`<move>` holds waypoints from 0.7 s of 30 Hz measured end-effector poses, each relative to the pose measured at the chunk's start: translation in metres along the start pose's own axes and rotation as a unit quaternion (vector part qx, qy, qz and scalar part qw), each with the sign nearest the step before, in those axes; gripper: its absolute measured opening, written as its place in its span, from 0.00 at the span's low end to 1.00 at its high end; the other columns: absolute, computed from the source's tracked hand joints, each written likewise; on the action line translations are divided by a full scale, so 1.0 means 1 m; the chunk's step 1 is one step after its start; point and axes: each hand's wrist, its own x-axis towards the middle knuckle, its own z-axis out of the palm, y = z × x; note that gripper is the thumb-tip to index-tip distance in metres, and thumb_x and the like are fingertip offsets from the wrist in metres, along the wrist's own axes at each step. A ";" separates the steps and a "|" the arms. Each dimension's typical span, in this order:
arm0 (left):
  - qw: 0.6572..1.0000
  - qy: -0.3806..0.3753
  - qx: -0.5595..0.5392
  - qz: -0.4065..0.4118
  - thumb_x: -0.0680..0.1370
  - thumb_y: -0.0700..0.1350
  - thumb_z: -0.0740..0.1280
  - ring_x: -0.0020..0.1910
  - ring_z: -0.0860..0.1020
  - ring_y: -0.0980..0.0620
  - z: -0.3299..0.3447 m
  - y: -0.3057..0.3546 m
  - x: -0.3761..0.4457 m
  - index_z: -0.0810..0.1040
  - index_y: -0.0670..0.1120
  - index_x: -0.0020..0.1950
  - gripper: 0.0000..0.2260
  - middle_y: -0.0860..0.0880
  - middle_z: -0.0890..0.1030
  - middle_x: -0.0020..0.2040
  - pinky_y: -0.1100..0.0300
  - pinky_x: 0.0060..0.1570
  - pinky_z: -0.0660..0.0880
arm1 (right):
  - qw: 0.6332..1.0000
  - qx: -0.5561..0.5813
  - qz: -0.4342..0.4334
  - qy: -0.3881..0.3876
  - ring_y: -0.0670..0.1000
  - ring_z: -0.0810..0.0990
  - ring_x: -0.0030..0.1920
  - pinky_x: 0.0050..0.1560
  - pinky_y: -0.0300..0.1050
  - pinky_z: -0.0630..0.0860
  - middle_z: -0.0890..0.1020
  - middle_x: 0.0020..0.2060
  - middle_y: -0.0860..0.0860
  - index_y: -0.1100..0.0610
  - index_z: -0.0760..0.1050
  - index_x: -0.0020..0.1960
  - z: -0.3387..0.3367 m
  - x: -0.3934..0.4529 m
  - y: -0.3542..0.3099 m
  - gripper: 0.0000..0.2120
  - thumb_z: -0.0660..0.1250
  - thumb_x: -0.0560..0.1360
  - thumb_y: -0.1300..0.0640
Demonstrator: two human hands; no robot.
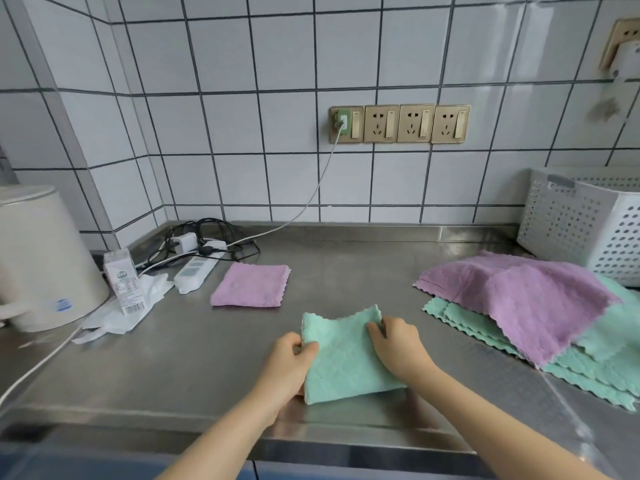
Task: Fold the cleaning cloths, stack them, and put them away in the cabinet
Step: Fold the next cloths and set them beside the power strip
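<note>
The left hand [289, 367] pinches the left edge of a folded green cloth [346, 362], thumb on top, fingers curled under. The right hand [398, 348] grips the cloth's upper right part, fingers bent over it. The cloth is near the front edge of the steel counter [363, 271], w/ its far corners raised a bit. Behind it, apart, lies a folded purple cloth [251, 285]. At right is a pile of unfolded cloths [540, 306], purple on green, beside a white basket [588, 223]. At left: kettle [38, 258], small carton [124, 282], power strip [197, 271].
</note>
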 end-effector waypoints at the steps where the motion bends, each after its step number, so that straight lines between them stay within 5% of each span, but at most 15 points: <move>1: 0.999 0.009 0.027 0.013 0.77 0.47 0.64 0.32 0.69 0.50 0.002 0.000 0.001 0.68 0.43 0.38 0.12 0.49 0.69 0.30 0.56 0.35 0.67 | 1.000 -0.013 0.001 -0.003 0.56 0.69 0.39 0.38 0.45 0.62 0.69 0.30 0.50 0.55 0.61 0.33 0.001 0.003 0.001 0.18 0.54 0.81 0.53; 6: 0.990 0.070 0.116 0.044 0.79 0.47 0.59 0.31 0.64 0.48 0.007 -0.002 0.011 0.64 0.45 0.37 0.12 0.51 0.66 0.30 0.55 0.34 0.61 | 1.000 -0.012 0.022 -0.011 0.57 0.70 0.39 0.40 0.47 0.64 0.73 0.39 0.55 0.58 0.64 0.42 0.008 0.015 -0.002 0.13 0.51 0.82 0.53; 12: 0.982 0.102 0.155 0.046 0.78 0.46 0.61 0.35 0.71 0.46 0.012 0.000 0.015 0.70 0.41 0.46 0.07 0.49 0.72 0.34 0.54 0.36 0.68 | 0.995 -0.061 0.077 -0.031 0.57 0.69 0.42 0.43 0.44 0.66 0.77 0.51 0.61 0.64 0.71 0.54 0.009 0.023 -0.004 0.14 0.52 0.82 0.56; 18: 0.984 0.112 0.133 0.024 0.74 0.47 0.66 0.42 0.78 0.47 0.003 -0.001 0.008 0.69 0.48 0.58 0.14 0.49 0.77 0.40 0.50 0.44 0.77 | 0.987 -0.013 0.151 -0.060 0.49 0.68 0.31 0.30 0.41 0.63 0.69 0.33 0.51 0.58 0.63 0.34 0.001 0.035 0.000 0.19 0.60 0.77 0.47; 21: 0.932 0.122 0.307 0.148 0.74 0.48 0.65 0.50 0.77 0.47 -0.004 -0.002 -0.001 0.64 0.53 0.65 0.20 0.52 0.78 0.49 0.53 0.45 0.74 | 0.991 -0.027 0.128 -0.027 0.53 0.71 0.34 0.35 0.42 0.66 0.72 0.36 0.53 0.58 0.64 0.37 -0.004 0.025 -0.005 0.20 0.58 0.78 0.43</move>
